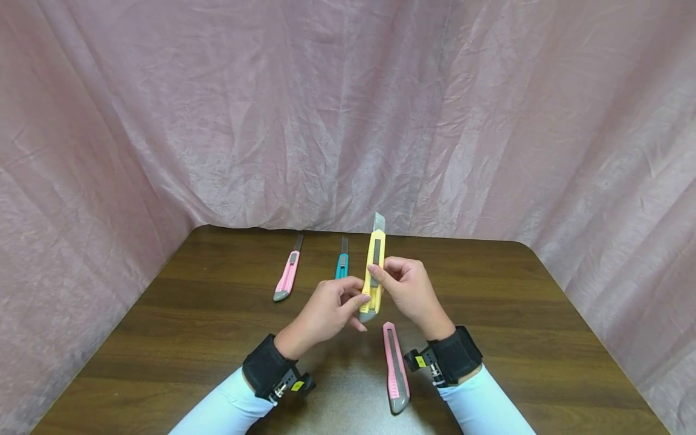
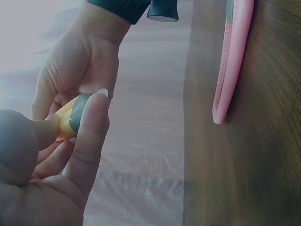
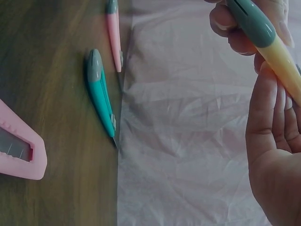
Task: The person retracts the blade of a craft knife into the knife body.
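I hold the yellow plastic utility knife with a grey end cap [image 1: 376, 257] above the counter [image 1: 516, 320], blade [image 1: 379, 222] out and facing away, presumably for safety. My left hand [image 1: 331, 305], curled, pinches the capped end, likely steadying it; my right hand [image 1: 413, 290], also curled, pinches mid-body, probably for access to the slider.

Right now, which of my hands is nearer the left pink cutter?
Left. In the head view, your left hand is just right of the left pink cutter; your right hand is farther right, on the other side of the yellow cutter.
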A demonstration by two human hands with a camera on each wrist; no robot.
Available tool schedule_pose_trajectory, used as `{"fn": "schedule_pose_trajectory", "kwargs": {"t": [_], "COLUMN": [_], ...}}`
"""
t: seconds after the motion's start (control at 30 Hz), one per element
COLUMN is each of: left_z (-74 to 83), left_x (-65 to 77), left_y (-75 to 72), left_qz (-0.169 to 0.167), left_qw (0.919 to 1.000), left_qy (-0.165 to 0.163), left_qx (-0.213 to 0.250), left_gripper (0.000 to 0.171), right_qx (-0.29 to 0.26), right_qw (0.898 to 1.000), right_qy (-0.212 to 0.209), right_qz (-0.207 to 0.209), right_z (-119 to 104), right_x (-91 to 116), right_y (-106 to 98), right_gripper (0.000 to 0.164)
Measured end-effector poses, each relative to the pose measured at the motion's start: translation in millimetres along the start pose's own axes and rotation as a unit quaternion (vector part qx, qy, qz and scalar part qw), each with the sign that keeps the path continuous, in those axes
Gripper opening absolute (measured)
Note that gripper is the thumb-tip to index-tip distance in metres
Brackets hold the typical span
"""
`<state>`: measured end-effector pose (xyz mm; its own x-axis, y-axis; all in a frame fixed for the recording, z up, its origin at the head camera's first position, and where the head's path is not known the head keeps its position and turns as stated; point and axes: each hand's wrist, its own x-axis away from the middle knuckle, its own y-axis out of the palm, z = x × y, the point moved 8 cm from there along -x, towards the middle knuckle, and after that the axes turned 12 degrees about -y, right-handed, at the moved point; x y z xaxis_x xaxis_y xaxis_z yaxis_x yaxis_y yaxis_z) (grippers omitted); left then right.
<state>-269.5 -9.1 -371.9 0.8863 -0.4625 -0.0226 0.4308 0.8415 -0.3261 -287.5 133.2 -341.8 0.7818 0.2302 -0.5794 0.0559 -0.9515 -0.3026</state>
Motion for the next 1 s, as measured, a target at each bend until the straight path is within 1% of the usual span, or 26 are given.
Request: {"fn": "schedule_pose_trajectory", "kwargs": {"t": [0.23, 0.43, 0.67, 0.83, 1.0], "left_z": [2.2, 2.5, 2.0, 2.4, 2.6], "left_x": [1.8, 2.1, 1.4, 1.0, -0.4], "left_y": [-2.4, -2.2, -0.9, -2.3, -2.0], "left_qz": [0.011, 0.012, 0.010, 0.015, 0.014], "left_qw": [0.9999, 0.9998, 0.9999, 0.9998, 0.9998], "left_qy": [0.011, 0.015, 0.012, 0.010, 0.013], "left_qx": [-0.002, 0.000, 0.001, 0.000, 0.002], "left_gripper": [0.021, 0.020, 0.020, 0.018, 0.017], "right_qx": [0.001, -0.007, -0.017, -0.034, -0.031], "right_qw": [1.000, 1.000, 1.000, 0.999, 0.999], "right_qy": [-0.009, -0.007, 0.002, -0.002, -0.005], "right_qz": [-0.003, -0.007, -0.012, -0.019, -0.015], "right_z": [-3.4, -1.8, -0.9, 0.3, -0.6], "right_x": [-0.3, -0.4, -0.1, -0.4, -0.2], "right_y": [1.3, 1.3, 1.5, 3.8, 2.4], "right_gripper": [0.017, 0.017, 0.017, 0.015, 0.014]}}
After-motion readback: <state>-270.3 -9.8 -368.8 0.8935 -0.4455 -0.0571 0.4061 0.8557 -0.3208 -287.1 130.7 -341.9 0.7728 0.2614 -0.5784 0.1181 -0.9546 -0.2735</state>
